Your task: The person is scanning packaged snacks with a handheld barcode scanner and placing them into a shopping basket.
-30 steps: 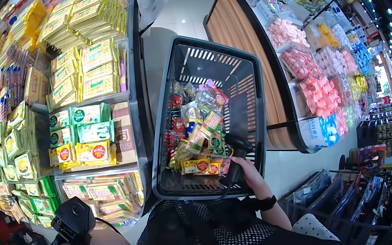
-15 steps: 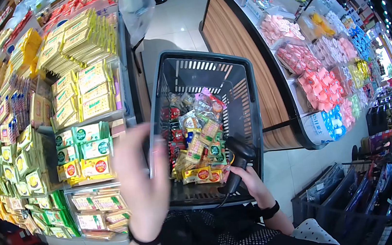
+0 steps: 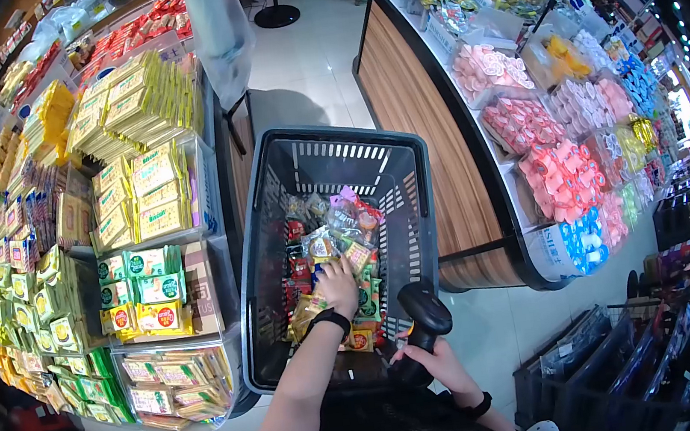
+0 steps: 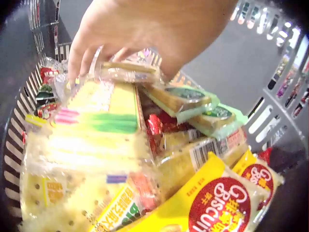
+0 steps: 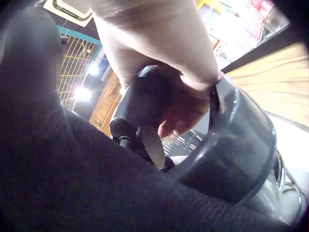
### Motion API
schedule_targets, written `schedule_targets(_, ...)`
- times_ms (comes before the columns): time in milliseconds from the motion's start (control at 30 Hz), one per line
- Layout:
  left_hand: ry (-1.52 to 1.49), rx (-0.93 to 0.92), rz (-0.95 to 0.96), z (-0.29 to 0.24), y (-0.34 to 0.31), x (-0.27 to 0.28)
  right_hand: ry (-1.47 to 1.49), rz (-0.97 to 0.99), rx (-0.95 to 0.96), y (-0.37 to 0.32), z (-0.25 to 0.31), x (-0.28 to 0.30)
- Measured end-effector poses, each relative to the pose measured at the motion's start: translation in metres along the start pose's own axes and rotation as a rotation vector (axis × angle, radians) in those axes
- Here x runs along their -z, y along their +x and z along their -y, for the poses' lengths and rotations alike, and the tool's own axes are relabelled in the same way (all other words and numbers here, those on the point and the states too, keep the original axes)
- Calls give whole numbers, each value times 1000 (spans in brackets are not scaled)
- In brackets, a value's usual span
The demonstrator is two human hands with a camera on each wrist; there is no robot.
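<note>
My left hand [image 3: 338, 288] reaches down into a dark plastic shopping basket [image 3: 427, 205]. Its fingers and thumb pinch the sides of a small clear-wrapped biscuit pack [image 4: 128, 73], above a larger cream biscuit pack [image 4: 96, 121] with pink and green print. Green-wrapped biscuits [image 4: 188, 99] and a yellow biscuit pack [image 4: 217, 203] with a red circle lie around it. At the basket's near right corner, my right hand [image 3: 443, 367] grips a black handheld barcode scanner [image 3: 424, 309] by its handle, its head pointing up. In the right wrist view the scanner partly hides the fingers.
Clear bins of biscuit packs [image 3: 156, 187] rise close on the left. A wood-sided counter [image 3: 438, 135] with pink wrapped sweets [image 3: 560, 176] stands to the right. Tiled floor runs between them, with a round black stand base [image 3: 277, 15] farther off.
My left hand has swung from the left, past the basket's edge, down among the packs. The basket sits lower and farther left in view. The right hand keeps its grip on the scanner.
</note>
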State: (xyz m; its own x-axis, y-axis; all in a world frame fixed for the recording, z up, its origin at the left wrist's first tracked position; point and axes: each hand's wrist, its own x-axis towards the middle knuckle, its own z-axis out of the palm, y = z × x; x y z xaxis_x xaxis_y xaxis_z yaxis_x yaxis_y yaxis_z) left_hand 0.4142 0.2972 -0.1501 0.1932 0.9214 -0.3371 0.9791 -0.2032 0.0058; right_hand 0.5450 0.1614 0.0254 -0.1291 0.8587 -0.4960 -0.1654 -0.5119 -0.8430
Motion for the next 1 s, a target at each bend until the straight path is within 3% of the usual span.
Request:
schedule_targets(33, 166, -3, -44, -4, 5, -9, 3, 7, 0, 2, 0, 5)
schedule_targets(100, 223, 2, -75, -9, -1, 2, -126, 116, 13, 3, -2, 15)
schedule_targets(233, -8, 82, -114, -7, -11, 24, -62, 200, -17, 7, 3, 22)
schedule_targets(300, -500, 249, -72, 2, -30, 64, -63, 237, -20, 9, 5, 26)
schedule_targets(367, -1078, 197, -28, 25, -49, 68, 35, 287, -36, 12, -3, 33)
schedule_targets(400, -1582, 94, 88, 29, -69, 95, 35, 302, -34, 12, -2, 34)
schedule_targets(433, -1853, 85, 72, 31, -95, 120, 60, 316, -43, 13, -2, 35)
schedule_targets(467, -2065, 135, 248, 42, -113, 121, 89, 324, -53, 12, -1, 36)
schedule_targets(500, -2333, 8, 411, 47, -131, 144, 93, 333, -52, 11, -2, 37)
schedule_targets(567, -2707, -124, 572, 50, -154, 139, 72, 366, -38, 10, -5, 44)
schedule_targets(600, -2802, -30, 525, 46, -160, 129, 42, 400, 2, 9, -6, 47)
schedule_targets(700, -2931, 68, 561, 46, -157, 119, 21, 467, 42, 11, -9, 47)
schedule_targets(767, -2895, 99, 443, 42, -155, 112, 41, 472, 43, 7, -11, 44)
schedule_targets(833, -2791, -101, 511, 45, -150, 110, 95, 475, 4, 3, -8, 40)
schedule_targets(967, -2233, -19, 479, 47, -162, 132, 51, 488, 59, -1, -10, 36)
schedule_targets(1000, -2223, -10, 445, 47, -164, 128, -6, 475, 50, -1, -11, 36)
